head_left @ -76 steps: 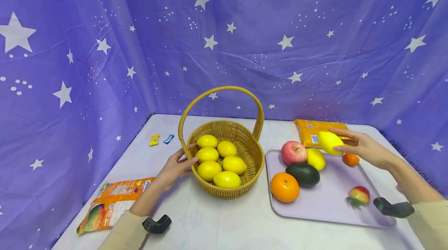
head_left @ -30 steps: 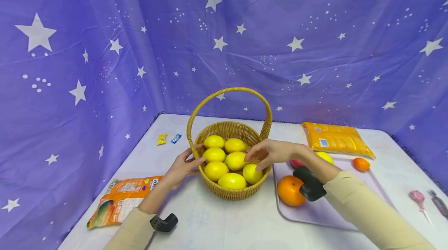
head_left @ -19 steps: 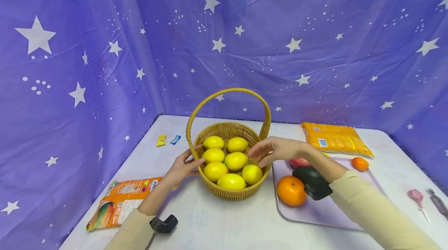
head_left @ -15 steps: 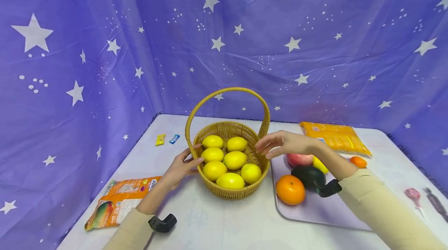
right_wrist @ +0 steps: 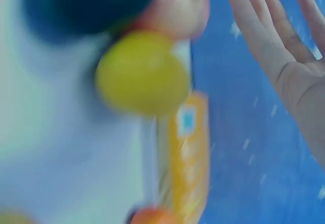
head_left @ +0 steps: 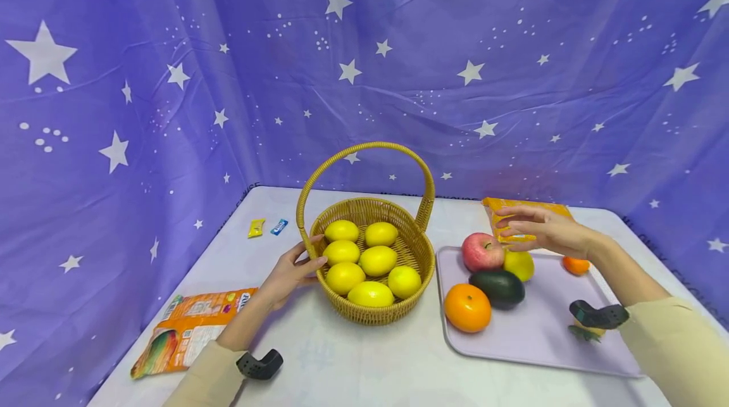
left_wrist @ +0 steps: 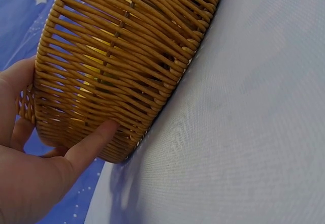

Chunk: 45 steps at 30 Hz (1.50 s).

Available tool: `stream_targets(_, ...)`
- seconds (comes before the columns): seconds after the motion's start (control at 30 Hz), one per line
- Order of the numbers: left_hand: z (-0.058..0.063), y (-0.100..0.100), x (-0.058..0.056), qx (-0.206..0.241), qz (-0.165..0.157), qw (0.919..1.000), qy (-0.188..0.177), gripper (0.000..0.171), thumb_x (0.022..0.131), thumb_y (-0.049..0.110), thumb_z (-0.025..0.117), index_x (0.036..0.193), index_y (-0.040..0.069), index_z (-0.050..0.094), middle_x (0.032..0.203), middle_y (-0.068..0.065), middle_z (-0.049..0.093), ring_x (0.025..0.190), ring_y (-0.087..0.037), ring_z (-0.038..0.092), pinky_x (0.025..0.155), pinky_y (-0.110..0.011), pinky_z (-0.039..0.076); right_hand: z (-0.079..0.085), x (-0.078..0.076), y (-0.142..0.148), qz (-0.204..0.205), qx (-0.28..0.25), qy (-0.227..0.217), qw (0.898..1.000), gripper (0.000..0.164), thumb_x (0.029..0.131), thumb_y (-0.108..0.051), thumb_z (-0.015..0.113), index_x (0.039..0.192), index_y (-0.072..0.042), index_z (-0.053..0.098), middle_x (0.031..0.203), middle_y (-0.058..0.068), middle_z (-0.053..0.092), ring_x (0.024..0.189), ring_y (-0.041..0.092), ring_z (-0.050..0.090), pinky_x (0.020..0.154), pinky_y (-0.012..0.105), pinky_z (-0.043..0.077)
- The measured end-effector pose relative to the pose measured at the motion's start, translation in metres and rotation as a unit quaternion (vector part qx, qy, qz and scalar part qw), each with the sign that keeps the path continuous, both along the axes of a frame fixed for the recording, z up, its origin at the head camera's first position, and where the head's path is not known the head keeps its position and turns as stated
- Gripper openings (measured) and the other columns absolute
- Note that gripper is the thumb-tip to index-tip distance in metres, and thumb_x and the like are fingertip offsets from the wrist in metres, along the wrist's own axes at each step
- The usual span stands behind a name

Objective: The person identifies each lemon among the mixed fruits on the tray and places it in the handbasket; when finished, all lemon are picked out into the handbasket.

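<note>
My left hand [head_left: 293,274] holds the left side of a wicker basket [head_left: 376,313] by its rim and wall. In the left wrist view its fingers [left_wrist: 91,145] lie against the woven side. Inside the basket are several lemons [head_left: 378,261], beneath a tall arched handle [head_left: 373,145]. My right hand [head_left: 547,230], with nothing in it, hovers above the back of a lilac tray [head_left: 547,325], its fingers apart. Under and beside it are a yellow fruit [head_left: 519,266], a red apple [head_left: 482,252] and a dark green avocado-like fruit [head_left: 497,288].
An orange [head_left: 467,308] lies at the tray's near left, and a small orange fruit [head_left: 576,266] at its back right. A snack bag [head_left: 196,331] lies left; another orange bag [head_left: 495,211] is behind the tray. Two small wrapped sweets [head_left: 256,228] sit back left.
The right hand carried a lemon from over the tray into the basket and let it go there. It has since moved back right over the tray. The left hand stays at the basket.
</note>
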<state>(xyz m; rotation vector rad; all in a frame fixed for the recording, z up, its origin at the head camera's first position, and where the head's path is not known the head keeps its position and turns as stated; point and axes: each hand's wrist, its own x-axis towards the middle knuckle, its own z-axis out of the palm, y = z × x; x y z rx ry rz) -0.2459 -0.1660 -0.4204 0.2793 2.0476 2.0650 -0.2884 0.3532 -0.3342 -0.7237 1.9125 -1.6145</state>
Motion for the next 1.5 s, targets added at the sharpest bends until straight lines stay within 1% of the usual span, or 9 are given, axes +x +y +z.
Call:
stream_targets(0.27, -0.001, -0.004, 0.002, -0.001, 0.005, 1.0, -0.002, 0.062, 0.097, 0.014, 0.06, 0.151, 0.007, 0.03, 0.153, -0.024, 0.024, 0.134, -0.04, 0.037, 0.094, -0.047, 0.05, -0.027, 0.004, 0.049, -0.076, 0.041, -0.048, 0.995, 0.033, 0.107, -0.014, 0.036, 0.127, -0.031, 0.054, 0.126, -0.006, 0.053, 0.114, 0.015, 0.057, 0.095, 0.047, 0.049)
stream_targets(0.4, -0.002, -0.004, 0.002, -0.003, 0.008, 1.0, -0.004, 0.062, 0.097, 0.014, 0.06, 0.151, 0.009, 0.03, 0.152, -0.024, 0.025, 0.132, -0.04, 0.039, 0.094, -0.046, 0.05, -0.037, 0.006, 0.054, -0.107, 0.071, -0.07, 0.989, 0.032, 0.106, -0.016, 0.04, 0.137, -0.017, 0.048, 0.126, -0.005, 0.051, 0.113, 0.016, 0.056, 0.095, 0.047, 0.049)
stream_targets(0.5, -0.003, -0.004, 0.003, -0.001, 0.009, 0.9999, -0.006, 0.062, 0.098, 0.014, 0.06, 0.152, 0.009, 0.03, 0.152, -0.024, 0.026, 0.131, -0.039, 0.041, 0.094, -0.046, 0.05, -0.043, 0.006, 0.049, -0.122, 0.101, -0.077, 0.984, 0.047, 0.105, -0.018, 0.043, 0.145, 0.003, 0.031, 0.13, 0.002, 0.05, 0.113, 0.018, 0.054, 0.094, 0.049, 0.05)
stream_targets(0.6, -0.004, -0.004, 0.003, 0.003, 0.009, 0.9999, -0.006, 0.062, 0.098, 0.014, 0.06, 0.152, 0.009, 0.03, 0.152, -0.024, 0.026, 0.13, -0.038, 0.042, 0.094, -0.046, 0.05, -0.047, 0.006, 0.04, -0.125, 0.131, -0.076, 0.981, 0.059, 0.103, -0.019, 0.047, 0.145, 0.014, 0.019, 0.132, 0.014, 0.047, 0.112, 0.022, 0.053, 0.093, 0.05, 0.05)
stream_targets(0.77, -0.005, -0.003, 0.003, 0.003, 0.005, 1.0, -0.006, 0.062, 0.098, 0.014, 0.06, 0.151, 0.009, 0.03, 0.153, -0.023, 0.025, 0.131, -0.038, 0.04, 0.095, -0.046, 0.05, -0.052, 0.006, 0.027, -0.13, 0.158, -0.065, 0.977, 0.064, 0.101, -0.017, 0.052, 0.145, 0.015, 0.018, 0.136, 0.033, 0.036, 0.102, 0.024, 0.056, 0.088, 0.047, 0.053)
stream_targets(0.97, -0.004, -0.002, 0.003, 0.002, -0.001, 1.0, -0.002, 0.062, 0.098, 0.015, 0.059, 0.151, 0.007, 0.029, 0.152, -0.024, 0.024, 0.132, -0.04, 0.039, 0.095, -0.047, 0.05, -0.055, 0.008, 0.02, -0.154, 0.191, -0.064, 0.967, 0.07, 0.096, -0.021, 0.062, 0.148, 0.007, 0.024, 0.138, 0.039, 0.025, 0.091, 0.027, 0.056, 0.083, 0.043, 0.056)
stream_targets(1.17, -0.003, 0.0, 0.001, 0.003, -0.004, 1.0, -0.002, 0.062, 0.097, 0.015, 0.06, 0.151, 0.007, 0.03, 0.153, -0.024, 0.024, 0.132, -0.04, 0.039, 0.095, -0.047, 0.049, -0.048, 0.012, 0.026, -0.167, 0.196, -0.046, 0.965, 0.075, 0.095, -0.022, 0.063, 0.146, 0.011, 0.019, 0.141, 0.043, 0.019, 0.103, 0.028, 0.056, 0.087, 0.047, 0.054)
stream_targets(1.37, -0.002, 0.0, 0.0, 0.005, -0.002, 1.0, -0.001, 0.06, 0.098, 0.013, 0.059, 0.151, 0.008, 0.03, 0.152, -0.024, 0.025, 0.131, -0.039, 0.04, 0.094, -0.047, 0.05, -0.017, 0.017, 0.025, -0.18, 0.152, 0.0, 0.972, 0.07, 0.097, -0.016, 0.059, 0.148, 0.008, 0.018, 0.136, 0.035, 0.031, 0.104, 0.024, 0.057, 0.088, 0.052, 0.052)
stream_targets(1.5, -0.002, 0.0, -0.002, 0.005, -0.005, 1.0, 0.0, 0.061, 0.098, 0.014, 0.06, 0.151, 0.008, 0.03, 0.153, -0.022, 0.024, 0.132, -0.039, 0.039, 0.094, -0.047, 0.05, 0.001, 0.021, 0.011, -0.177, 0.133, 0.042, 0.974, 0.063, 0.097, -0.013, 0.059, 0.147, 0.004, 0.024, 0.135, 0.03, 0.032, 0.1, 0.02, 0.059, 0.084, 0.046, 0.056)
